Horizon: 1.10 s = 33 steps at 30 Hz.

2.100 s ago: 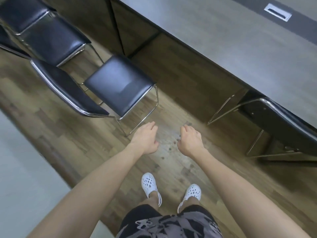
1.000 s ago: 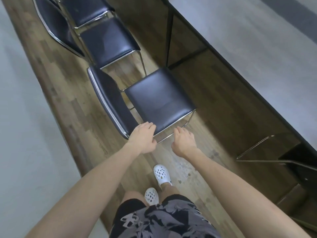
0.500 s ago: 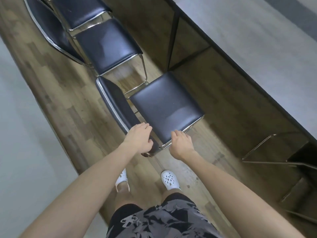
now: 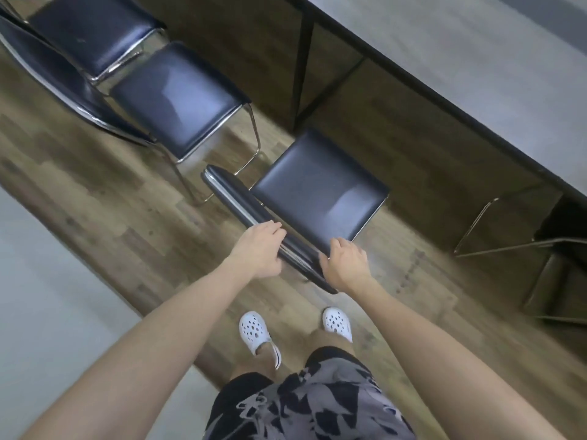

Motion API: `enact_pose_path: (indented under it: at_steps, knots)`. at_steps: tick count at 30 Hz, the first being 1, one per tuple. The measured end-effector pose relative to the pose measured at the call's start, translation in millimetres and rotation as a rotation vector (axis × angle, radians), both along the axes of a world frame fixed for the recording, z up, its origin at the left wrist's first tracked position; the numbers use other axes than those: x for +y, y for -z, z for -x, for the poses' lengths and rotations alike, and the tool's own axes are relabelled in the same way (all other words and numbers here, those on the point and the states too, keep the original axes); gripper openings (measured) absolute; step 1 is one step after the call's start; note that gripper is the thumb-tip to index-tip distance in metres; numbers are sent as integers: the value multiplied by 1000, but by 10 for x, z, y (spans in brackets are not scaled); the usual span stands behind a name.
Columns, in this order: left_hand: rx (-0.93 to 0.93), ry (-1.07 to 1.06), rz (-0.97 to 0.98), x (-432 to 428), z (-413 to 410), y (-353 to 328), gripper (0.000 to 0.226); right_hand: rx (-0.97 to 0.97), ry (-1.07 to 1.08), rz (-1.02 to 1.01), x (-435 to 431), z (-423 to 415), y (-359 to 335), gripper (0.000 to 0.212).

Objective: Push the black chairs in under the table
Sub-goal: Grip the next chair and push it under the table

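A black padded chair (image 4: 320, 192) with a chrome frame stands right in front of me, its seat facing the grey table (image 4: 460, 55). My left hand (image 4: 259, 249) grips the top of its backrest (image 4: 235, 198) near the middle. My right hand (image 4: 346, 265) grips the same backrest at its right end. The seat's front edge lies just short of the table's edge. Two more black chairs stand to the left, one (image 4: 174, 93) close by and one (image 4: 92, 30) at the top left corner.
A black table leg (image 4: 301, 65) rises behind the held chair. On the right, another chair's chrome frame (image 4: 508, 242) sits mostly under the table. Wood flooring runs along the table, with a pale grey floor strip (image 4: 47, 281) on my left. My white shoes stand behind the chair.
Both hands went from hovering behind the chair to gripping its backrest. I stepped closer and squared up behind it; the chair now lies more central in view.
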State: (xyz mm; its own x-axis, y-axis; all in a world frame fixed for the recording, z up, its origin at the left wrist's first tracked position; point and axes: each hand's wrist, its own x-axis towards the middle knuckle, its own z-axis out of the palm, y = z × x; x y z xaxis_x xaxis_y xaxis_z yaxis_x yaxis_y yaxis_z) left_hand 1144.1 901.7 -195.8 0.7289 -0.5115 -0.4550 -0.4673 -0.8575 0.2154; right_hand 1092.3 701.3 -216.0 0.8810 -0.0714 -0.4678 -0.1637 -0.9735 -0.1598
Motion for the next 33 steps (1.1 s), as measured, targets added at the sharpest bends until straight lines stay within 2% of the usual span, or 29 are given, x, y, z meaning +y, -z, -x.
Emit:
enact_pose_path:
  at_steps: [8,14,18,24,33]
  knots:
    - [14,65,-16,196,-221,40,66,24,89,-22,259,-22,45,32]
    - [39,80,-41,104,-451,5,72,59,116,-74,157,-117,119,42]
    - [38,77,-70,12,-639,-46,69,68,141,-97,6,-230,149,39]
    - [63,125,-127,-129,-863,-48,78,82,155,-102,-146,-389,169,38]
    - [84,230,-181,-84,-1121,55,77,120,213,-106,-64,-516,198,39]
